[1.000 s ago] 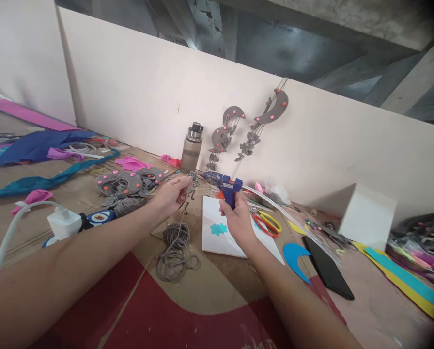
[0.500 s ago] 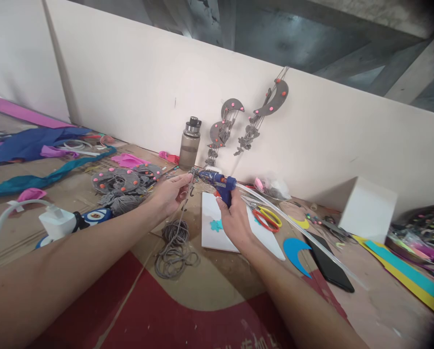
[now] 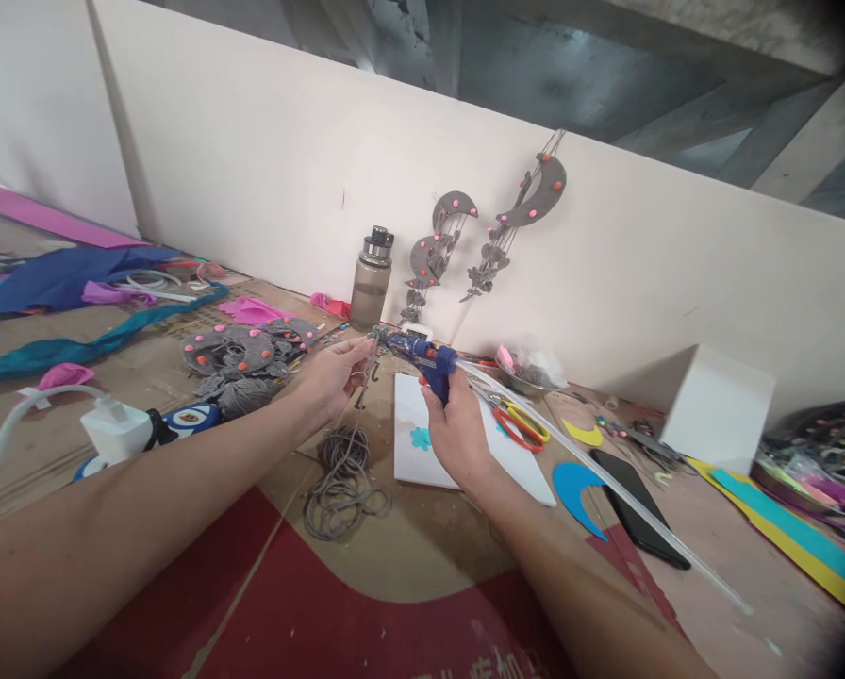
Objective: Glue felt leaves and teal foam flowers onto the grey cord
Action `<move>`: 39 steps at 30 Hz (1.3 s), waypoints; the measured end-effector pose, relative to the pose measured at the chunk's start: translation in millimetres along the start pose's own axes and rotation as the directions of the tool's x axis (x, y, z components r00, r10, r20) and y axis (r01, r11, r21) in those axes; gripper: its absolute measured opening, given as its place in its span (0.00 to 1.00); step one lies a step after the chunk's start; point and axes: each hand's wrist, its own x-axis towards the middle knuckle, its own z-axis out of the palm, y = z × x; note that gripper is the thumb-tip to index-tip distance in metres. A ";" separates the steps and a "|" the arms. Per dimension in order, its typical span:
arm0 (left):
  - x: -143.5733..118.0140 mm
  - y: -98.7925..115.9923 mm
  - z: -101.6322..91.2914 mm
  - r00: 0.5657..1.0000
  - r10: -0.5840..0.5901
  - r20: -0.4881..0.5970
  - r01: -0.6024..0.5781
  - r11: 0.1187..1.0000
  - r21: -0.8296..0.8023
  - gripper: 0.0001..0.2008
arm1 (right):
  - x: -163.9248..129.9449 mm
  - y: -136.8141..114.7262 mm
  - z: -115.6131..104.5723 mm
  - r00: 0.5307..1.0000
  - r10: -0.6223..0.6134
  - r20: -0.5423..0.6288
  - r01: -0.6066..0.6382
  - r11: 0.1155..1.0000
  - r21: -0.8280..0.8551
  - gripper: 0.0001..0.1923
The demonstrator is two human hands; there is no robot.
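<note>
My right hand (image 3: pixel 456 426) is wrapped round the grip of a blue glue gun (image 3: pixel 433 356). A long clear glue stick (image 3: pixel 606 471) runs out of its back, down to the right. In front of the nozzle, my left hand (image 3: pixel 339 372) pinches a small grey piece (image 3: pixel 378 334), too small to make out exactly. The nozzle is close to this piece; whether they touch I cannot tell. Below my left hand lies a loose coil of grey cord (image 3: pixel 344 481), with a strand rising toward the fingers.
White paper (image 3: pixel 412 462) bears a turquoise flower cutout (image 3: pixel 421 438). Scissors (image 3: pixel 518 424), a blue crescent (image 3: pixel 571 490) and a black phone (image 3: pixel 641 514) lie to the right. A water bottle (image 3: pixel 370 283) stands behind, near hanging grey crescents (image 3: pixel 536 193). A white plug adapter (image 3: pixel 115 429) is at left.
The glue stick's rear end now shows further toward the lower right. The glue gun has shifted slightly, and both hands keep nearly the same place and grip.
</note>
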 end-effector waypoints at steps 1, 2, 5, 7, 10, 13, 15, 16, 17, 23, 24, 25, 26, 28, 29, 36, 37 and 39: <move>0.3 -0.9 -0.5 1.000 0.001 0.006 -0.001 1.000 0.005 0.13 | 0.0 0.4 0.1 1.000 -0.001 -0.006 0.001 1.000 -0.001 0.13; 0.6 -1.7 -1.0 1.000 0.004 0.012 -0.005 1.000 0.006 0.13 | 0.0 0.8 0.4 1.000 -0.004 -0.014 0.004 1.000 -0.001 0.13; 1.8 -3.0 -2.0 1.000 0.022 0.015 -0.022 1.000 -0.005 0.14 | 0.1 2.2 1.6 1.000 -0.006 -0.031 0.006 1.000 0.003 0.14; 1.9 -2.7 -1.8 1.000 0.030 0.008 -0.030 1.000 -0.009 0.14 | 0.1 2.9 2.7 1.000 -0.004 -0.029 0.004 1.000 0.001 0.14; 0.6 -1.9 -0.4 1.000 0.029 -0.010 -0.029 1.000 -0.003 0.14 | -0.1 3.3 3.6 1.000 -0.018 -0.023 0.018 1.000 -0.005 0.14; -1.2 -1.7 0.8 1.000 0.027 0.009 -0.027 0.999 0.023 0.15 | -0.8 2.9 3.3 0.999 -0.019 -0.045 0.018 1.000 -0.004 0.14; -1.5 -1.7 0.9 0.999 0.030 0.023 -0.031 0.999 0.030 0.14 | -1.4 2.0 2.6 0.999 -0.015 -0.053 0.015 1.000 0.008 0.13; -1.2 -1.5 0.7 0.999 0.034 0.020 -0.034 0.999 0.029 0.14 | -1.5 1.5 2.3 0.999 -0.017 -0.050 0.018 1.000 0.017 0.14; -0.6 -1.3 0.3 0.999 0.040 0.009 -0.040 0.999 0.024 0.14 | -1.4 1.2 2.0 0.999 -0.019 -0.044 0.020 0.999 0.030 0.15; 3.8 -2.2 -3.1 0.999 0.037 -0.013 -0.037 0.999 -0.019 0.13 | 9.6 15.2 3.5 0.981 0.194 0.011 -0.190 0.944 0.270 0.12; 3.6 -2.9 -3.2 0.999 0.036 -0.010 -0.037 0.999 -0.023 0.13 | 12.7 21.4 3.9 0.966 0.254 0.046 -0.256 0.924 0.283 0.12; 2.9 -3.7 -3.0 0.999 0.038 -0.005 -0.038 0.999 -0.019 0.13 | 15.7 28.5 4.3 0.949 0.302 0.087 -0.314 0.915 0.253 0.12; 1.7 -4.4 -2.2 0.999 0.038 0.004 -0.038 0.999 -0.008 0.13 | 18.4 36.2 4.5 0.933 0.340 0.119 -0.357 0.915 0.187 0.11; -2.1 -5.2 0.8 0.999 0.037 0.029 -0.038 0.999 0.034 0.13 | 21.9 51.4 4.1 0.913 0.378 0.152 -0.382 0.924 -0.009 0.08; -4.6 -5.4 3.0 0.998 0.037 0.041 -0.039 0.997 0.060 0.12 | 22.7 57.9 3.4 0.911 0.383 0.156 -0.376 0.924 -0.071 0.05; -16.1 -9.2 14.1 0.987 0.145 0.070 -0.157 0.960 0.231 0.09 | 17.3 51.4 -7.0 0.982 0.184 -0.049 -0.191 0.943 -0.274 0.06; -16.9 -9.9 14.5 0.982 0.174 0.075 -0.188 0.941 0.283 0.09 | 16.4 43.5 -6.7 0.988 0.125 -0.088 -0.143 0.957 -0.252 0.06; -19.2 -10.5 15.7 0.969 0.236 0.080 -0.247 0.878 0.409 0.08 | 14.0 26.1 -2.2 0.994 0.084 -0.068 -0.087 0.995 -0.054 0.06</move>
